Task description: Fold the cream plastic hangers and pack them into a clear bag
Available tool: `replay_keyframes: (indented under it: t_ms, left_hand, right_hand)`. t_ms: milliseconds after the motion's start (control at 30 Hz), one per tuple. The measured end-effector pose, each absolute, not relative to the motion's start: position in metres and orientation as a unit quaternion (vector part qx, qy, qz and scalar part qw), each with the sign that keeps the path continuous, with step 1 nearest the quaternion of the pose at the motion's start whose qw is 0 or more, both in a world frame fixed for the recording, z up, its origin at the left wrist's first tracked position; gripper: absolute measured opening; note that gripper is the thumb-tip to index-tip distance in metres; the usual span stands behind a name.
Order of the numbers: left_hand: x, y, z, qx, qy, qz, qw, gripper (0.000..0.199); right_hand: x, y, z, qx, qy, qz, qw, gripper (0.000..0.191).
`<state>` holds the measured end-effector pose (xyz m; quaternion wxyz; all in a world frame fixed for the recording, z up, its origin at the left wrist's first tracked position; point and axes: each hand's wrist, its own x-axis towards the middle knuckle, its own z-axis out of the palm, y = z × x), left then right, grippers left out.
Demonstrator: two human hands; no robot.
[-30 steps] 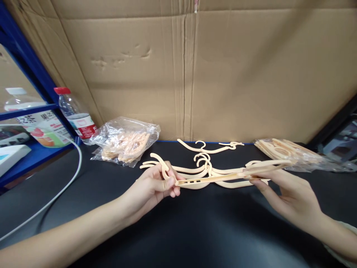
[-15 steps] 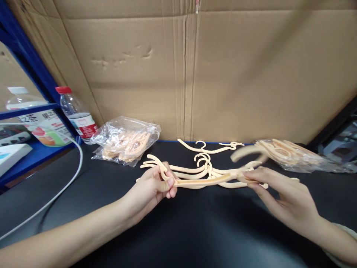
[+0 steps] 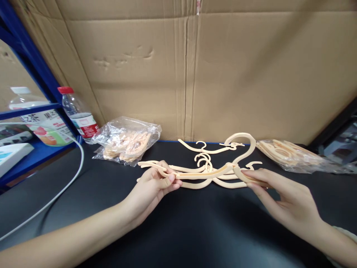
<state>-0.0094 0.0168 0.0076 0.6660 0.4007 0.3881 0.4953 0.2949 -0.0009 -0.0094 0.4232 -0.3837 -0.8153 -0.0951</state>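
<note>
Between my two hands is a beige folding hanger [image 3: 205,175], raised in front of other hangers. My left hand [image 3: 156,186] pinches its left arm near the end, thumb on top. My right hand [image 3: 281,197] grips the right-hand piece, beside the joint at the hook. The hook stands up and curves over to the left. Behind lie several similar beige hangers [image 3: 192,185], overlapping on the black table [image 3: 178,230]. One more hanger [image 3: 213,151] rests farther back, near the cardboard.
A clear plastic bag [image 3: 126,143] of hanger parts sits at the back left, another bag [image 3: 292,154] at the back right. Left stand a red-capped bottle [image 3: 80,115] and a blue shelf [image 3: 41,109]. A white cable [image 3: 79,167] loops across the table. Cardboard [image 3: 134,74] walls the back.
The hook of the held hanger, blurred and lying to the side before, now stands upright. My left hand's end of the hanger has risen slightly. Both hands keep their hold.
</note>
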Motion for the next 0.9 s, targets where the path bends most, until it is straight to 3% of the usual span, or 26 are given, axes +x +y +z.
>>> replay_keyframes:
  t_ms: [267, 400, 500, 567, 733, 900]
  left_hand:
    - [-0.007, 0.012, 0.01, 0.372, 0.419, 0.497, 0.663, 0.004]
    - [0.001, -0.004, 0.008, 0.396, 0.424, 0.411, 0.703, 0.013]
    - [0.005, -0.017, 0.004, 0.516, 0.406, 0.316, 0.685, 0.016]
    - [0.005, -0.024, 0.004, 0.669, 0.376, 0.281, 0.576, 0.016]
    - [-0.001, -0.033, 0.013, 0.949, 0.19, 0.189, 0.165, 0.042]
    - [-0.001, -0.035, 0.013, 0.972, 0.194, 0.122, 0.053, 0.037]
  right_hand:
    - [0.297, 0.004, -0.012, -0.453, -0.775, -0.021, 0.439, 0.021]
    - [0.299, 0.011, -0.011, -0.473, -0.764, -0.031, 0.437, 0.021]
    - [0.298, 0.011, -0.008, -0.468, -0.777, -0.033, 0.42, 0.02]
    - [0.296, 0.009, -0.007, -0.455, -0.796, -0.023, 0.398, 0.022]
    - [0.291, 0.003, -0.01, -0.419, -0.845, 0.005, 0.332, 0.025]
    - [0.288, 0.003, -0.019, -0.401, -0.878, 0.027, 0.261, 0.026]
